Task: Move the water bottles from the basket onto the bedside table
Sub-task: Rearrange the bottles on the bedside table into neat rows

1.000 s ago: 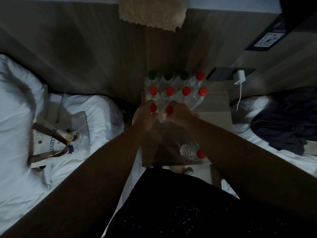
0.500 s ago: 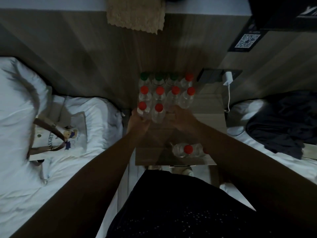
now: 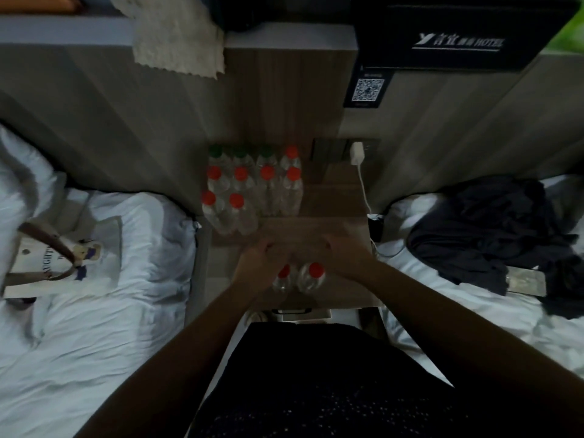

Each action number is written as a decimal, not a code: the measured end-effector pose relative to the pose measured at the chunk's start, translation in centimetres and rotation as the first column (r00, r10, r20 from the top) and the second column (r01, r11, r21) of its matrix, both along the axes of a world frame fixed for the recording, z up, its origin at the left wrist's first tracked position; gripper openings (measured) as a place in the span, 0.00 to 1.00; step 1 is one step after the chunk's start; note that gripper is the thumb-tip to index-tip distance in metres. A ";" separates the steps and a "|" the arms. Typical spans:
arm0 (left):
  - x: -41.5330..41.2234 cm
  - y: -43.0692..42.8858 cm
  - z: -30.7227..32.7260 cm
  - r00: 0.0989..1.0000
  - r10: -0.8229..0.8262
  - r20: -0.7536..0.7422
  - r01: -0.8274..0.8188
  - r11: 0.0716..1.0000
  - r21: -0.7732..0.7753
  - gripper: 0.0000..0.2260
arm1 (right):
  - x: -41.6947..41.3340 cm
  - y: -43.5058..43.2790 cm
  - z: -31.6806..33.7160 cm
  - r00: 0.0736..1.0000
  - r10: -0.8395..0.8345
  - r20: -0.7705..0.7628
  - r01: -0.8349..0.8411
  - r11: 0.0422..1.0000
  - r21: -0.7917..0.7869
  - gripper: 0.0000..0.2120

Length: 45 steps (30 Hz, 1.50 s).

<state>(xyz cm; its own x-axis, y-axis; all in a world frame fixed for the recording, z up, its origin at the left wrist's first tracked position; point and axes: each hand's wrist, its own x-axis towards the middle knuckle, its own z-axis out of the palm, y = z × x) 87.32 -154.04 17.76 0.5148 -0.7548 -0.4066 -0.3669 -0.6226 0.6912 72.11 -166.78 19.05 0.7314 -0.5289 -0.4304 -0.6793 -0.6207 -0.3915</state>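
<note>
Clear red- and green-capped water bottles [image 3: 240, 182] crowd the bedside table [image 3: 335, 205].
Left hand [image 3: 262, 263] and right hand [image 3: 343, 257] curl by two front bottles [image 3: 311, 278]; grip unclear.

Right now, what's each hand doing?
Left hand: curled beside a clear red-capped plastic bottle; grip cannot be told.
Right hand: blurred, cannot be told.

In dim light you face a wood-panelled wall [image 3: 126, 121] flanked by a white left bed [image 3: 94, 327] and right bed [image 3: 467, 317], with a white charger [image 3: 357, 152] plugged into a dark socket panel [image 3: 331, 150] under a QR-code sign [image 3: 368, 90].
</note>
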 end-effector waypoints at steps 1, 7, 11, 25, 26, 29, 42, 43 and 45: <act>-0.8 0.0 -0.2 1.000 -0.011 -0.018 0.011 1.000 -0.014 0.20 | -0.5 0.3 -0.2 1.000 0.014 0.005 -0.014 1.000 0.022 0.17; -4.2 0.4 -1.1 0.998 -0.050 0.041 0.047 0.995 0.085 0.21 | -2.7 1.9 -1.4 0.997 -0.070 0.014 0.067 0.984 0.166 0.17; -5.3 0.3 -1.7 0.991 -0.070 0.112 0.060 0.994 0.093 0.12 | -3.0 2.2 -1.5 1.000 -0.011 -0.018 0.013 0.988 0.153 0.16; -2.8 0.1 -3.2 0.899 -0.391 0.197 0.317 0.892 0.321 0.17 | -1.4 2.5 -2.5 0.988 -0.016 -0.151 0.022 0.999 0.035 0.13; -2.7 0.1 -3.3 0.889 -0.408 0.210 0.328 0.885 0.331 0.16 | -1.3 2.5 -2.7 0.988 -0.019 -0.154 0.025 0.999 0.035 0.13; -2.2 -0.2 -3.4 0.830 -0.498 0.252 0.397 0.844 0.361 0.17 | -1.1 2.4 -2.6 0.989 -0.015 -0.146 0.020 0.999 0.035 0.15; 3.9 -2.8 -3.4 0.897 -0.412 0.160 0.382 0.905 0.187 0.08 | 2.8 0.0 -5.5 0.955 -0.293 -0.046 0.296 0.947 0.127 0.23; 4.5 -3.2 -3.4 0.883 -0.431 0.185 0.398 0.898 0.190 0.11 | 3.5 -0.2 -5.1 0.954 -0.297 -0.047 0.301 0.948 0.106 0.23; 5.6 -4.0 -2.2 0.851 -0.456 0.259 0.421 0.889 0.182 0.12 | 5.0 -0.2 -2.9 0.939 -0.338 -0.064 0.343 0.935 0.091 0.19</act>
<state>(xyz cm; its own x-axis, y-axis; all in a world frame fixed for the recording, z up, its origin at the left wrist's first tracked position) 92.93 -158.03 15.55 0.2477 -0.8871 -0.3895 -0.7908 -0.4174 0.4477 77.13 -166.99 16.19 0.4933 -0.6953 -0.5228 -0.8618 -0.3088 -0.4025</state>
